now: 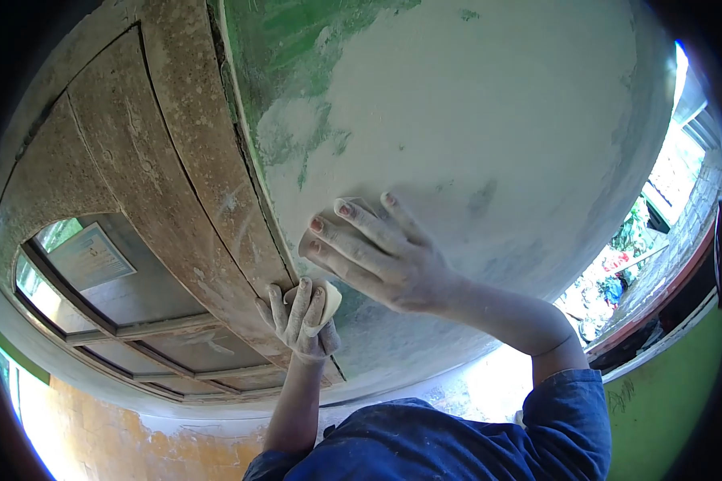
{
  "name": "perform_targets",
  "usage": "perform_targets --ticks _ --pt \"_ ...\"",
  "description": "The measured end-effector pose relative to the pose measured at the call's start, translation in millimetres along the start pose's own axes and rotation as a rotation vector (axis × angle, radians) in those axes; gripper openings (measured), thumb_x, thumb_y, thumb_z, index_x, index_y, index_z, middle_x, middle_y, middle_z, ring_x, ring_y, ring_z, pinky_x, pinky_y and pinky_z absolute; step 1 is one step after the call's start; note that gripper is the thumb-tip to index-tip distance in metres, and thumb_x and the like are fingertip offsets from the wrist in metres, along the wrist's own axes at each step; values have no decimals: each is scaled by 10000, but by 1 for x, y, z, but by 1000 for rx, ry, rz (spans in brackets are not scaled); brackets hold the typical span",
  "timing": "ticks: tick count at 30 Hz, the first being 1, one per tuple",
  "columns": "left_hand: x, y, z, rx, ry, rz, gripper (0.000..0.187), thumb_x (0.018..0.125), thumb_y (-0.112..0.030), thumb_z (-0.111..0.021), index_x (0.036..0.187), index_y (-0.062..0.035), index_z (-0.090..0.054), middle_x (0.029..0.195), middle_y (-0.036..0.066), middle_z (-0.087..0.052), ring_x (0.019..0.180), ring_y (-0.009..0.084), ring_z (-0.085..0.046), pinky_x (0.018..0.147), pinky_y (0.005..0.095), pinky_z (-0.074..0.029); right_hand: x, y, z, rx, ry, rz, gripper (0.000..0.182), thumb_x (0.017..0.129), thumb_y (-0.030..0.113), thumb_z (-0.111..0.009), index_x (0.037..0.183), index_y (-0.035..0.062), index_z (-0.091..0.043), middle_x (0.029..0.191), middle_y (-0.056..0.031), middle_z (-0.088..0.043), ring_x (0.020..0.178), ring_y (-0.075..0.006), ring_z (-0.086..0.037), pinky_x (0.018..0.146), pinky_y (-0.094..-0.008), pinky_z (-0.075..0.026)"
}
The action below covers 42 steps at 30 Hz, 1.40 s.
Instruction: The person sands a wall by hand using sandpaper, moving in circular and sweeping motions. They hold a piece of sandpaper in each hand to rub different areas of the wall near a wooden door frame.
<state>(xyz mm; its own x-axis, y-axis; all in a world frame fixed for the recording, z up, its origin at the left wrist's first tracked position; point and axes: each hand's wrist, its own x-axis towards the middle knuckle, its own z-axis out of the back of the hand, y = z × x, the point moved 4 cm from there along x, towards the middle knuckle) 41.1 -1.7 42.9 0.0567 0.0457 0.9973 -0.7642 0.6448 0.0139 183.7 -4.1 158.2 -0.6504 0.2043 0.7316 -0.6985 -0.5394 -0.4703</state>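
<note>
Wall point(497, 120), beside woodwork point(188, 152): mostly coated pale, with green patches point(277, 60) left uncovered. A pale pad point(330, 300) is gripped by the left hand point(306, 325); the right hand point(409, 271) is laid on the wall, fingers spread, anything beneath being unclear.

The plaster wall point(497, 104) is coloured a pale grey-white, broken by mottled patches of vivid green paint point(273, 40). The wooden door point(176, 160) is toned a dull brown, speckled with pale flecks and crossed by dark lines. By whitish dust the left hand point(301, 321) and right hand point(401, 272) are coated; the pad point(330, 301) is cream. The shirt point(425, 445) is dyed navy blue and dusted paler. The lower-left wall point(112, 441) is blotched yellow-orange and white; the lower-right wall point(666, 409) is painted green, marked with dark scribbles point(620, 395).
</note>
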Motion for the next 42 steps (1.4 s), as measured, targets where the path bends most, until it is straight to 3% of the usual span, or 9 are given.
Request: perform_targets --ticks 8,12,20,25,29,34,38,40,42 --pt "-1 1 -1 15 7 5 330 929 -239 -389 1122 -73 -600 1242 150 -573 1305 475 -310 1093 577 -111 29 -48 28 37 -315 -146 594 774 94 -658 1320 234 -470 1454 -17 -361 1381 -209 -249 1158 -436 -93" --pt "-3 1 -1 -13 -1 -4 334 931 -239 -383 1123 -73 -599 1246 153 -571 1305 479 -305 1096 572 -109 11 6 17 256 100 11 610 782 120 -653 1350 165 -434 1461 -60 -339 1370 -226 -272 1150 -436 -146" --pt "-1 1 0 -17 -3 -5 321 936 -246 -380 1095 -71 -598 1205 164 -594 1294 492 -313 1092 584 -123 17 -50 39 266 -380 -162 537 759 126 -681 1273 137 -524 1377 -83 -457 1335 -239 -344 1134 -405 -233" --pt "-3 2 1 -1 11 -24 312 936 -238 -381 1092 -73 -595 1196 166 -598 1272 499 -343 1093 582 -125 8 4 14 337 31 56 455 763 75 -661 1206 110 -563 1357 -96 -473 1317 -264 -369 1120 -412 -279" --pt "-2 1 0 15 6 -1 308 937 -236 -379 1090 -81 -597 1198 161 -599 1278 492 -340 1096 579 -120 16 -47 41 30 -247 3 336 868 52 -545 1202 89 -563 1336 -95 -497 1298 -273 -399 1097 -419 -313" --pt "-3 1 0 15 -2 -3 306 929 -232 -382 1081 -86 -604 1203 155 -598 1278 496 -337 1097 577 -118 0 -104 62 269 -749 -337 312 874 65 -538 1181 90 -586 1248 -83 -577 1234 -274 -479 1095 -455 -298" --pt "-2 1 1 13 8 -13 307 921 -224 -387 1085 -81 -603 1210 159 -592 1278 498 -336 1094 580 -126 -13 -42 22 41 -131 50 360 868 48 -537 1215 130 -582 1316 -37 -529 1309 -245 -391 1131 -436 -214" --pt "-2 2 0 -24 -21 46 308 877 -234 -445 1119 -161 -622 1229 62 -598 1321 389 -337 1122 534 -88 -19 -57 23 -56 -155 99 364 864 30 -531 1207 136 -590 1331 -29 -516 1319 -239 -376 1135 -428 -204" --pt "-3 3 1 -19 -4 15 308 896 -226 -420 1110 -117 -612 1227 110 -589 1303 442 -332 1104 559 -115 -26 -90 41 -98 -255 14 384 851 -2 -522 1205 125 -596 1349 -36 -500 1325 -240 -367 1133 -420 -202"
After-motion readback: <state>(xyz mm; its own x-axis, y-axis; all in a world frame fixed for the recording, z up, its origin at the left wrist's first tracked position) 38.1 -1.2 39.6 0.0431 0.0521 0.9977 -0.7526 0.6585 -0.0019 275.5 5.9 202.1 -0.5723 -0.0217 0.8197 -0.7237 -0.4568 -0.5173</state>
